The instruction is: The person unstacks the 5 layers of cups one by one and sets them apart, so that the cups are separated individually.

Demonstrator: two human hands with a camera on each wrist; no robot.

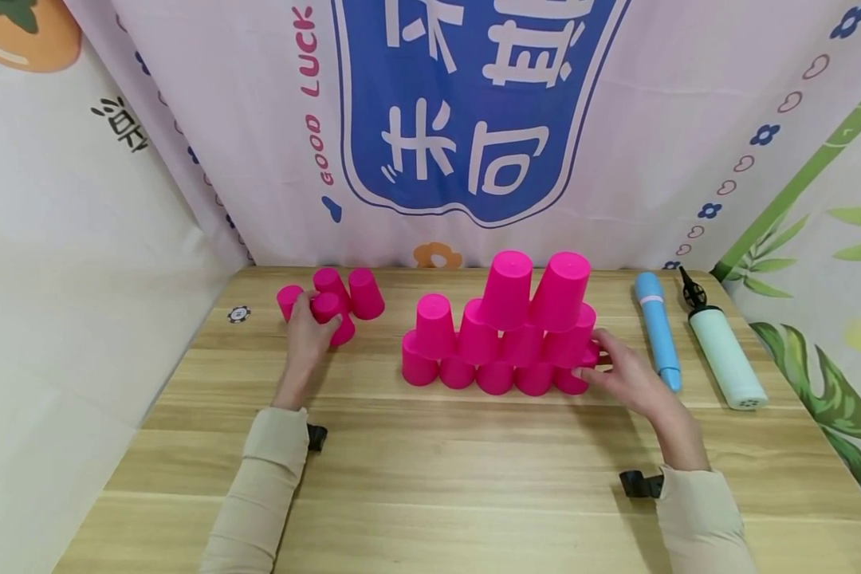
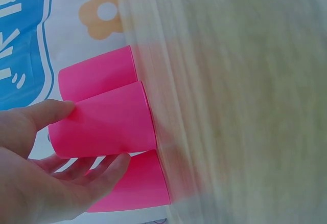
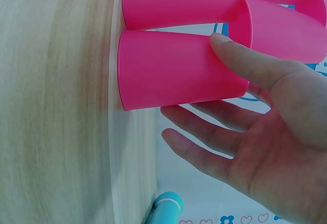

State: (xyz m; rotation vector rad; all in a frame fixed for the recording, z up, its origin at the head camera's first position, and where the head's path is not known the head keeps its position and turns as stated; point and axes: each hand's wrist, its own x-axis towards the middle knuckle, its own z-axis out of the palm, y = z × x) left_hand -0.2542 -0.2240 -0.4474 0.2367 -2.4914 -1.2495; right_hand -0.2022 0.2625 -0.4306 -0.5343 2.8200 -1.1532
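Observation:
Inverted pink cups form a stepped stack (image 1: pixel 495 377) right of the table's middle: several in the bottom row, several above, and two on top. My right hand (image 1: pixel 627 379) holds the bottom cup (image 3: pixel 179 70) at the stack's right end, thumb on its near side and fingers round the far side. At the left, my left hand (image 1: pixel 308 335) grips an inverted pink cup (image 2: pixel 107 121) between thumb and fingers. Three more inverted cups (image 1: pixel 366 295) stand close around that one. In the left wrist view, one cup shows on each side of the gripped cup.
A blue tube (image 1: pixel 658 331) and a pale green hand pump (image 1: pixel 728 359) with a black nozzle lie on the right of the wooden table (image 1: pixel 430 486). A small round disc (image 1: pixel 239 314) lies at the far left. Printed cloth (image 1: pixel 273 207) hangs behind the table.

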